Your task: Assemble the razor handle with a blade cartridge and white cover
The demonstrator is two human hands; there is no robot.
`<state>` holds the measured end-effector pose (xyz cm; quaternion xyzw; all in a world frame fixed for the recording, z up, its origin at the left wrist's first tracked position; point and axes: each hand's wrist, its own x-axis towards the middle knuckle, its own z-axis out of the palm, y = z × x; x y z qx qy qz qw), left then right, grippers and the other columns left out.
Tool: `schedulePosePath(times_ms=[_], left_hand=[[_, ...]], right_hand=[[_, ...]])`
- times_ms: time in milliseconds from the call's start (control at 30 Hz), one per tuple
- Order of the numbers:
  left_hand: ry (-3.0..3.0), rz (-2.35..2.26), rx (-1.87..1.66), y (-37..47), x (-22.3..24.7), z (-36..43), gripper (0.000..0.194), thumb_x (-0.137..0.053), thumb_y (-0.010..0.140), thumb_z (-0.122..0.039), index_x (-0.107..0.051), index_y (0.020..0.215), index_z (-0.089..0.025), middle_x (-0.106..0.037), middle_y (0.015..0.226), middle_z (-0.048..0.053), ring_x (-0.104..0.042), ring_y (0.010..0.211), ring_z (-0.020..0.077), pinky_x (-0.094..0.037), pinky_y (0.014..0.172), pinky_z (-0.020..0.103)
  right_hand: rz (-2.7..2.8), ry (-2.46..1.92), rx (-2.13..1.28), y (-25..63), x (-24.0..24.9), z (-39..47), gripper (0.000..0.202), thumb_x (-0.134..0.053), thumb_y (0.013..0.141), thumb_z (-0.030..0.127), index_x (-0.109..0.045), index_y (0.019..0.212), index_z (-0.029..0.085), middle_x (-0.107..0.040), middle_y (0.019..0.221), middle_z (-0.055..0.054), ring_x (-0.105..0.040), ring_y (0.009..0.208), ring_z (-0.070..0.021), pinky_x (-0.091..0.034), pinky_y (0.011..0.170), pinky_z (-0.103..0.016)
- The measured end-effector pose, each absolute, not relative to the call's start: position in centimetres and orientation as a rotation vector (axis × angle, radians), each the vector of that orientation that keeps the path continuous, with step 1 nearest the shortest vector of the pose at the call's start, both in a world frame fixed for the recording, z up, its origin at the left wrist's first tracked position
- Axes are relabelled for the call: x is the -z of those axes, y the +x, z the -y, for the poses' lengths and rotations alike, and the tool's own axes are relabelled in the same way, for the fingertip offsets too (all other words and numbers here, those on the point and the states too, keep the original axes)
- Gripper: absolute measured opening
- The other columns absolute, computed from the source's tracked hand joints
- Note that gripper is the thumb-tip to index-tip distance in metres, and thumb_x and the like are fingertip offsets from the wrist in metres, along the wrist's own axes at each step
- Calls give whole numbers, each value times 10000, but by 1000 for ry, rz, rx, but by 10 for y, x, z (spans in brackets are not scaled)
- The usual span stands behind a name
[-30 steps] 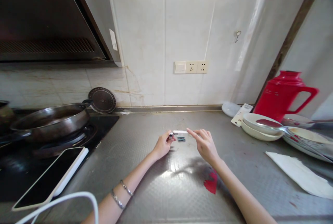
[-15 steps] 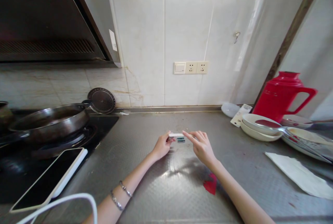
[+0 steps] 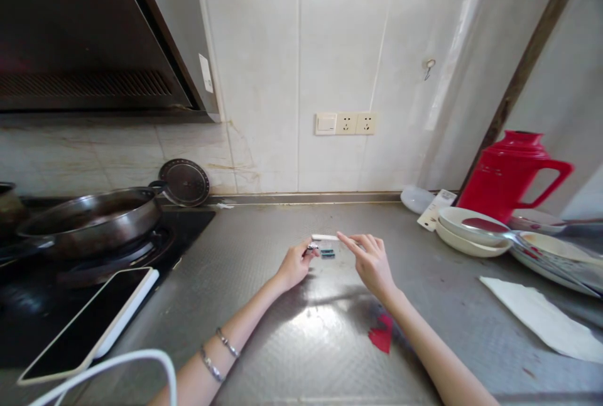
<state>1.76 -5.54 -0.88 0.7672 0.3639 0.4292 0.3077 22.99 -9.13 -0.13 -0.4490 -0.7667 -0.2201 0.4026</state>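
Observation:
A thin white object is seen edge-on between my hands, above the metal counter. My left hand is closed around a small silver-and-dark piece at the left end of the white object; whether they are joined I cannot tell. The index finger of my right hand stretches to the white object's right end and touches it. The other right fingers are bent and the thumb is hidden. Two short teal-and-dark sticks, like small batteries, lie side by side on the counter between my hands.
A red scrap lies beside my right forearm. On the left are a phone, a white cable and a steel pan on the stove. Stacked bowls, a red thermos and a white paper stand or lie right.
The white object has risen slightly and shifted right, and the silver-and-dark piece now shows at my left fingertips. My right hand has moved slightly right; the teal sticks are more visible.

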Motion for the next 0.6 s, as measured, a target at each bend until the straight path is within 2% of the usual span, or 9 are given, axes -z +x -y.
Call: schedulePosePath(times_ms=[167, 367, 600], left_hand=[[2053, -969, -1124, 17, 10, 54, 131, -473, 813, -152, -604, 823, -164, -677, 797, 28, -609, 738, 145, -435, 708, 238], [2037, -943, -1144, 17, 7, 56, 144, -476, 814, -148, -610, 861, -171, -686, 830, 34, -616, 772, 150, -440, 739, 244], [2069, -950, -1149, 16, 8, 55, 152, -474, 814, -153, -624, 823, -172, -684, 835, 35, -614, 792, 158, -442, 764, 259]], right_hand=[[1895, -1067, 505, 226, -1, 94, 583, -351, 854, 17, -424, 1333, 341, -583, 937, -49, -497, 833, -174, -338, 788, -339], [1920, -1099, 531, 228, 0, 93, 545, -364, 855, 25, -478, 1296, 324, -590, 934, -51, -493, 826, -172, -337, 789, -342], [1953, -1067, 561, 227, 2, 93, 587, -374, 848, 21, -432, 1324, 360, -589, 958, -49, -491, 847, -176, -343, 805, -355]])
